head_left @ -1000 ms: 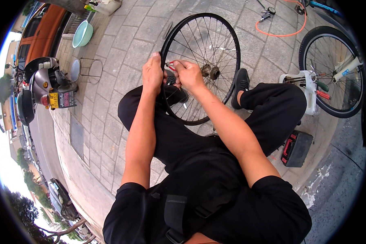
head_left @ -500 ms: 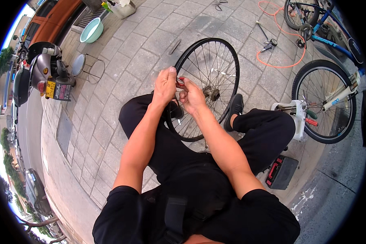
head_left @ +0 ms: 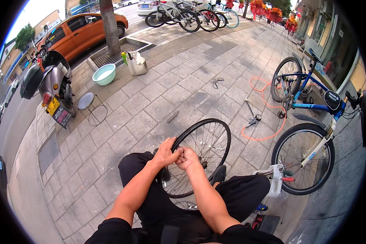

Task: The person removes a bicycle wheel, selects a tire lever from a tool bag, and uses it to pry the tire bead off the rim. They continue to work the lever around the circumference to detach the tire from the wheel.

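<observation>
A bicycle wheel (head_left: 228, 142) with a black rim and thin spokes stands tilted between my legs. My left hand (head_left: 165, 154) is closed around the wheel's near-left edge, its thumb pointing toward the other hand. Just right of it, my right hand (head_left: 187, 158) has curled fingers and a thumb pinched together, meeting the left hand's fingertips at the rim. Whatever the right fingers hold is hidden inside them. The hub sits partly behind my right hand and wrist.
A flat dark tool (head_left: 172, 117) lies beyond the wheel. Rightward are an air gauge (head_left: 254, 119) on an orange hose (head_left: 263, 138), a blue bicycle (head_left: 309, 105) and a white plastic stool (head_left: 276, 181). A metal stool (head_left: 86, 101) and green basin (head_left: 104, 75) stand left.
The view has tilted up, showing more of the street. My right hand has closed in against the left, and the small red thing seen in its fingers no longer shows.
</observation>
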Demonstrator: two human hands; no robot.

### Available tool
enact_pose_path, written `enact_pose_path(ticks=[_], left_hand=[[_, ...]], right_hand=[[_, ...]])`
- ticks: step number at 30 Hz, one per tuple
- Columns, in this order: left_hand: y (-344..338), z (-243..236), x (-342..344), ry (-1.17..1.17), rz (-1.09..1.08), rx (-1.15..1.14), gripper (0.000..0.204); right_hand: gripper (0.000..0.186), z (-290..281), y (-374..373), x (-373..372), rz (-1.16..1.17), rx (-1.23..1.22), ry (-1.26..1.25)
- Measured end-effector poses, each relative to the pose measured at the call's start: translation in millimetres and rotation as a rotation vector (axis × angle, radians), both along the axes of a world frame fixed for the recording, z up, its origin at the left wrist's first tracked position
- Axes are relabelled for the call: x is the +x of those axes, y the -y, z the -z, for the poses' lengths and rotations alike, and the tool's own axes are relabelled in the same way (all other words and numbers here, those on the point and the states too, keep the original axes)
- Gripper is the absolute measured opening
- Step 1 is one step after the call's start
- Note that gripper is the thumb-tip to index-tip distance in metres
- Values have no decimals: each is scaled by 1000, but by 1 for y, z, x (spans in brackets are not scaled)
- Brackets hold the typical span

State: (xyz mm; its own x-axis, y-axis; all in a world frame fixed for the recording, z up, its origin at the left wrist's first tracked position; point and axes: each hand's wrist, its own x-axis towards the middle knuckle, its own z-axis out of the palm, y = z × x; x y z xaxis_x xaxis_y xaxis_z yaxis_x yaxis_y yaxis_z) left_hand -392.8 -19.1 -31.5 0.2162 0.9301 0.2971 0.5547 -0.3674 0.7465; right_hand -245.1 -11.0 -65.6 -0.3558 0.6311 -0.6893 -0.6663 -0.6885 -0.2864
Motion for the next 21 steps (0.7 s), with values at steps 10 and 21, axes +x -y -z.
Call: enact_pose_path(ticks=[10,21], left_hand=[[10,-4,4,-218,-27,-44,62],[11,-28,24,-264,-69,-227,60]], right_hand=[[28,22,33,-1,53,363,-130],[22,33,37,2,194,455,-244]])
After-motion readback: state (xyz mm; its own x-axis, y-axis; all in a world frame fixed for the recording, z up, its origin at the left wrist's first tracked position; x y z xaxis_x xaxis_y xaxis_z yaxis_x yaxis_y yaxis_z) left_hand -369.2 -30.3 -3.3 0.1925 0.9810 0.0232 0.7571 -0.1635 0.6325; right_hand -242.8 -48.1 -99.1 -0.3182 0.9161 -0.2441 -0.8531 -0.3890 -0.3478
